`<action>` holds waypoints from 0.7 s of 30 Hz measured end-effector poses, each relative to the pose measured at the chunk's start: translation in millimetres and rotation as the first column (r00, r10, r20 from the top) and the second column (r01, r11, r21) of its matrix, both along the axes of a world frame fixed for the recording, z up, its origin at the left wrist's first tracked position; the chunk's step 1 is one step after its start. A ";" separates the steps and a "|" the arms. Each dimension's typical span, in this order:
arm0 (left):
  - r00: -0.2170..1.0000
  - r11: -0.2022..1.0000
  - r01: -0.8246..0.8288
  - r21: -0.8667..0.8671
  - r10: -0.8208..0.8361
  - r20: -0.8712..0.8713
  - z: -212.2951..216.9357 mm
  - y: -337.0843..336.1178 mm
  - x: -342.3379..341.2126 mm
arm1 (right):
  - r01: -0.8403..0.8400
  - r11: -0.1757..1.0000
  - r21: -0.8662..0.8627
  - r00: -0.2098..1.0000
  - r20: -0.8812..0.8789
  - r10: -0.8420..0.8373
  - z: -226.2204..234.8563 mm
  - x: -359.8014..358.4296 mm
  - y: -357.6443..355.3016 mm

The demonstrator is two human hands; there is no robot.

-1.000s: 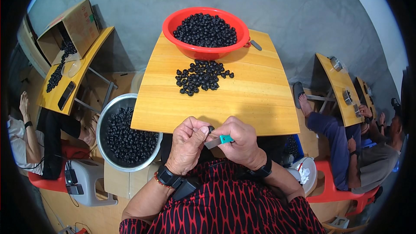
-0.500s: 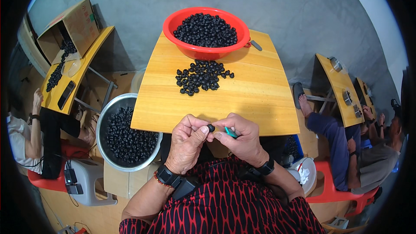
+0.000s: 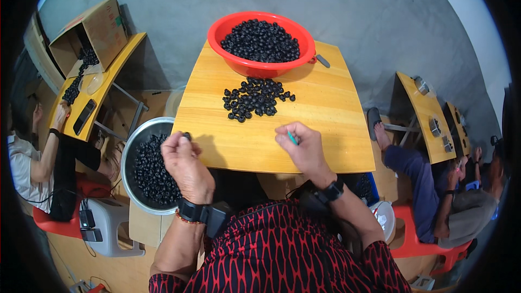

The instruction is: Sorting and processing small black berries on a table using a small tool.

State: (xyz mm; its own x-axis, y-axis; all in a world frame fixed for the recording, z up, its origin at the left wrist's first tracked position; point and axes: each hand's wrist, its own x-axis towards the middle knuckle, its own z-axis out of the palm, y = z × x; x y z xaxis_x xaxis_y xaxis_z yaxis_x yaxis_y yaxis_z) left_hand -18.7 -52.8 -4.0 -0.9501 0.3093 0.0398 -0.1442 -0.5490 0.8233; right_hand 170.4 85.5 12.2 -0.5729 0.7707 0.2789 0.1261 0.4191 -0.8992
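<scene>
A small black bead (image 3: 186, 135) sits pinched in the left hand (image 3: 184, 164), poised over the metal basin (image 3: 132, 158) of like beads below it. The right hand (image 3: 304, 149) closes round a teal tool (image 3: 293, 139), resting on the wooden table (image 3: 325, 108), the loose bead pile (image 3: 255, 99) just ahead.

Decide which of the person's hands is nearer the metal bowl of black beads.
Left. The left hand is at the metal bowl's right rim, pinching a bead; the right hand is over the table, farther right.
</scene>
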 end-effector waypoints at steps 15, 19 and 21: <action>0.873 0.800 -0.401 -0.446 0.482 0.081 -75.1 -47.9 -128.5 | -0.043 0.955 0.293 0.973 0.227 -0.026 -26.4 -42.9 72.4; 0.860 0.714 -0.421 -0.560 0.510 0.004 -83.9 -47.1 -127.6 | -0.084 0.954 0.286 0.967 0.255 0.009 -24.8 -37.9 68.9; 0.838 0.709 -0.457 -0.538 0.545 0.006 -71.1 -40.4 -121.0 | -0.113 0.948 0.296 0.962 0.271 0.030 -21.9 -31.3 62.7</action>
